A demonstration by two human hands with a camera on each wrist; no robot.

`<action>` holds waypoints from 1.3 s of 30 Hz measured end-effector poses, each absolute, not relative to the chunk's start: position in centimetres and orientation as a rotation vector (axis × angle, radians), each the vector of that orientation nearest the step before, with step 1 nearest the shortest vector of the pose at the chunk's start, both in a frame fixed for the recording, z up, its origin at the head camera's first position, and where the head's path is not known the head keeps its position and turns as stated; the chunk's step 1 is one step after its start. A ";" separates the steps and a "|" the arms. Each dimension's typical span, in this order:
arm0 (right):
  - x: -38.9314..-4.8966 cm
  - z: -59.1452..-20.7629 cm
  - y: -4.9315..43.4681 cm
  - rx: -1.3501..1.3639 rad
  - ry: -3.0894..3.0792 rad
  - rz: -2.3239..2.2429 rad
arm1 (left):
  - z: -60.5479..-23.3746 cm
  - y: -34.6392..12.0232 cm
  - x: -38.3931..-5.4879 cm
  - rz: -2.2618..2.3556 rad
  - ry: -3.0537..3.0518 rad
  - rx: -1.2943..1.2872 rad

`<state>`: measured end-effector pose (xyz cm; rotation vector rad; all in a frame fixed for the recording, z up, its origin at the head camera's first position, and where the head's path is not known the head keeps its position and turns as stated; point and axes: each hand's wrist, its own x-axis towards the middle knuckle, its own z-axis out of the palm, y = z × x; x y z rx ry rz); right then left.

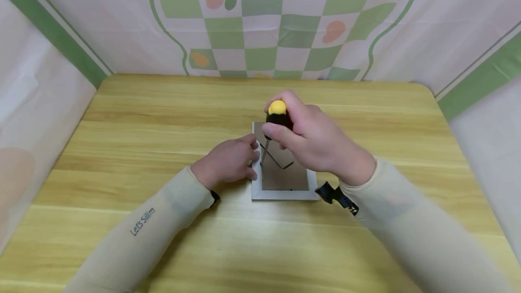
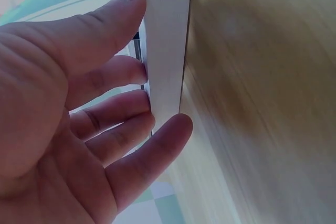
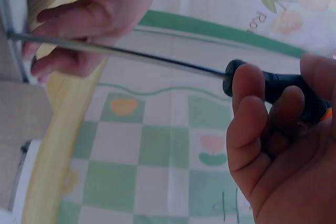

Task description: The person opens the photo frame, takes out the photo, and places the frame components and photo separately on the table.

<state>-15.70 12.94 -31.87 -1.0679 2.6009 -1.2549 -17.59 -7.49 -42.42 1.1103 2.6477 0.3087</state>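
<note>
A picture frame (image 1: 285, 195) with a white border lies back side up on the wooden table, its brown backing board (image 1: 285, 181) showing. A thin bent black rod (image 1: 273, 158) lies across the board. My right hand (image 1: 311, 137) grips the yellow and black handle of a screwdriver (image 1: 278, 108). The screwdriver's metal shaft (image 3: 157, 60) slants down, its tip at the left inner edge of the border. My left hand (image 1: 229, 159) touches the left side of the frame; in the left wrist view, the thumb and fingertips (image 2: 176, 129) rest along its white edge (image 2: 165, 40).
The wooden table (image 1: 142, 148) extends around the frame on all sides. Behind it hangs a cloth (image 1: 260, 30) with green and white checks and fruit prints. Black straps (image 1: 338, 197) show at both wrists.
</note>
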 end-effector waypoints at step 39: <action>-15.5 -31.7 10.7 -1.099 2.718 -1.179 | -42.6 -7.6 -17.3 0.445 2.642 0.996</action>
